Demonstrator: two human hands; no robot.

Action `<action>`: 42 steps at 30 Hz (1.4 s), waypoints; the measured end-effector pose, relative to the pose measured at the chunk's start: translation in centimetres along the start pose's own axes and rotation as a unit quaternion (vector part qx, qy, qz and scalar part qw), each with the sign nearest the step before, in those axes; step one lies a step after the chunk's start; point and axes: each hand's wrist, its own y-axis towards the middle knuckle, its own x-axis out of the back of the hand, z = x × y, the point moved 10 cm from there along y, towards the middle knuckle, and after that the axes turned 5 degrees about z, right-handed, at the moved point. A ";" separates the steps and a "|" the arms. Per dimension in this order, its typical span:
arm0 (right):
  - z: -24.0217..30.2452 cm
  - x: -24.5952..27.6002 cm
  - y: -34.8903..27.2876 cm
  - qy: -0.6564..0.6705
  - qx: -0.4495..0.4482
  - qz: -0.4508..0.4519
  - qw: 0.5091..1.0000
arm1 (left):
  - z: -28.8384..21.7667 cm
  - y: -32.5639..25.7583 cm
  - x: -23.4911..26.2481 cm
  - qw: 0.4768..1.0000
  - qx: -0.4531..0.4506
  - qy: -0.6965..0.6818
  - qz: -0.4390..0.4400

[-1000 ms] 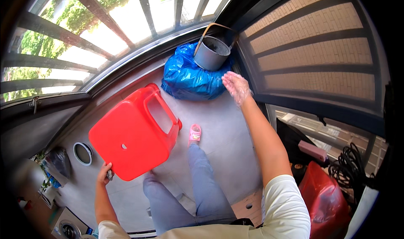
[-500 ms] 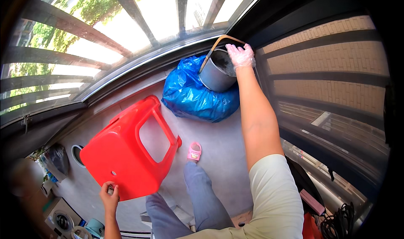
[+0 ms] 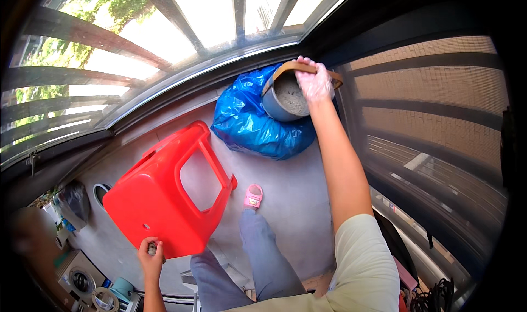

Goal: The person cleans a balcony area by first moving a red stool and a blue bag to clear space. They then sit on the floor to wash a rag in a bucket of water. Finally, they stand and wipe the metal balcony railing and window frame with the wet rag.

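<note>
Stool [image 3: 156,202], bucket [image 3: 280,109], blue bag [image 3: 250,124]: one each.
Right hand [image 3: 315,85], arm outstretched toward one o'clock, grip closed on handle [image 3: 284,69]; left hand [image 3: 152,260], eight o'clock, curled round grey object [image 3: 152,249].

A pale shirt [image 3: 365,257] with short sleeves, blue-gray pants [image 3: 266,251], a pink shoe [image 3: 253,196], one see-through glove [image 3: 318,87].

Bright red stool [image 3: 159,202], blue bag [image 3: 241,120], grey bucket [image 3: 279,110] with tan handle [image 3: 286,67], pink shoe [image 3: 253,197]
</note>
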 end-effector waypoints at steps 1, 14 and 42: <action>0.0 0.0 -3.1 -0.013 -0.013 -0.005 1.000 | 0.0 -0.1 -0.4 1.000 0.006 -0.004 0.011; 4.8 -1.2 -29.0 -0.185 0.033 0.037 0.982 | -4.7 -3.1 -1.9 0.987 -0.098 0.031 0.123; -5.5 62.5 -79.2 -0.394 -0.291 -0.660 0.569 | 9.0 -11.1 -6.9 0.936 -0.108 0.136 0.307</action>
